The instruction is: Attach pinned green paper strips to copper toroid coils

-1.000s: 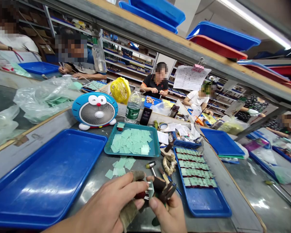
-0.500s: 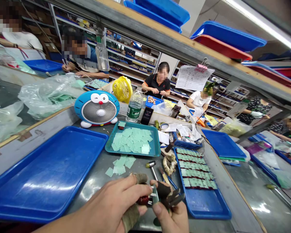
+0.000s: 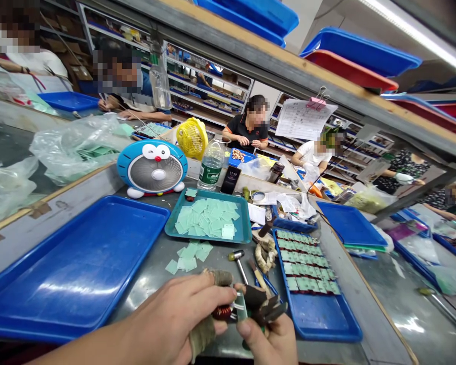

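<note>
My left hand, with cloth wraps on a finger and the thumb, pinches a small copper-wound coil near the bench's front edge. My right hand, its fingertips covered in dark wraps, grips a small pale green board pressed against that coil. Both hands meet just left of the blue tray that carries rows of green boards. A teal tray heaped with pale green squares lies beyond the hands. Loose green squares sit on the metal bench between that tray and my hands.
A large bare blue tray fills the left. A small hammer, a cartoon desk fan, a water bottle and a phone stand behind. Plastic bags lie at the left. Other people work at benches beyond.
The view has shifted slightly. My hands stay together on the coil and board, with the coil turned a little between the fingers.
</note>
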Motion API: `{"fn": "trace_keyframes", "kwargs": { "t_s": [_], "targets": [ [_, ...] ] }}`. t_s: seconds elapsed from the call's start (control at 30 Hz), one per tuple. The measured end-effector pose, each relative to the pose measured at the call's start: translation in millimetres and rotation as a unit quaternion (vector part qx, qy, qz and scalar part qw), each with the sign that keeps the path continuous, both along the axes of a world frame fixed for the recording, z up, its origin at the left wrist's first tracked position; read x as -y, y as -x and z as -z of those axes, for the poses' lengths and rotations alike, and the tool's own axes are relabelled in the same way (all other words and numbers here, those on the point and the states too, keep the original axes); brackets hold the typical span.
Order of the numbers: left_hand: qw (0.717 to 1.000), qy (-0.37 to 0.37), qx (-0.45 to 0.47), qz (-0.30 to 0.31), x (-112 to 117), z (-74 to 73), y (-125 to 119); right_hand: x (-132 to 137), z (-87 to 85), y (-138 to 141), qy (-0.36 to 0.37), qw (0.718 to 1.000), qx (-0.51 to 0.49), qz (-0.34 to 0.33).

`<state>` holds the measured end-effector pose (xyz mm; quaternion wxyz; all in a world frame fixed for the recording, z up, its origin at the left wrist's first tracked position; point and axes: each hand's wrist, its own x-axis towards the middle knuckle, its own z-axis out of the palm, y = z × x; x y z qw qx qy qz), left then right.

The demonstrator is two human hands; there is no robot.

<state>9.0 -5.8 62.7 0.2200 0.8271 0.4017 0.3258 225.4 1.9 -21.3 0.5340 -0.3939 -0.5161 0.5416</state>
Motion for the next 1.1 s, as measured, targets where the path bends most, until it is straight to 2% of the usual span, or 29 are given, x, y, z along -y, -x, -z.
{"fn": "trace_keyframes", "kwargs": {
  "t_s": [0.1, 0.17, 0.4, 0.6, 0.7, 0.8, 0.87, 0.97, 1.03, 1.1],
  "targets": [
    [1.0, -0.002, 0.004, 0.013, 0, -1.2, 0, -4, -11.3, -1, -0.007, 0.999, 0.009, -0.045],
    [1.0, 0.0, 0.011, 0.016, 0, -1.3, 1, -3, -10.7, -2, -0.002, 0.999, 0.003, -0.053],
    [1.0, 0.015, 0.0, 0.013, 8, 3.7, 3, 10, 16.0, -5, -0.007, 0.999, 0.026, -0.044],
    [0.998, -0.024, -0.047, 0.023, 12, 9.7, 4, 17, 23.3, -2, 0.02, 0.999, 0.005, -0.031],
    [0.999, -0.033, -0.036, 0.02, 12, 13.0, 5, 15, 18.5, -2, -0.013, 0.998, 0.049, -0.02],
    [1.0, -0.024, -0.01, 0.017, 10, 17.8, 10, 9, 3.5, -3, -0.052, 0.992, 0.107, -0.036],
    [1.0, 0.011, 0.008, 0.022, 9, 20.1, 14, 4, -9.4, -3, -0.036, 0.99, 0.106, -0.083],
    [0.991, 0.121, 0.058, 0.025, 8, 19.8, 19, -1, -25.1, -4, -0.014, 0.984, 0.095, -0.151],
    [0.967, 0.228, 0.114, 0.008, 7, 17.7, 19, -4, -31.2, -6, -0.076, 0.976, 0.142, -0.148],
    [0.924, 0.338, 0.181, -0.005, 5, 16.2, 16, -8, -34.7, -7, -0.19, 0.949, 0.212, -0.133]
  ]
}}
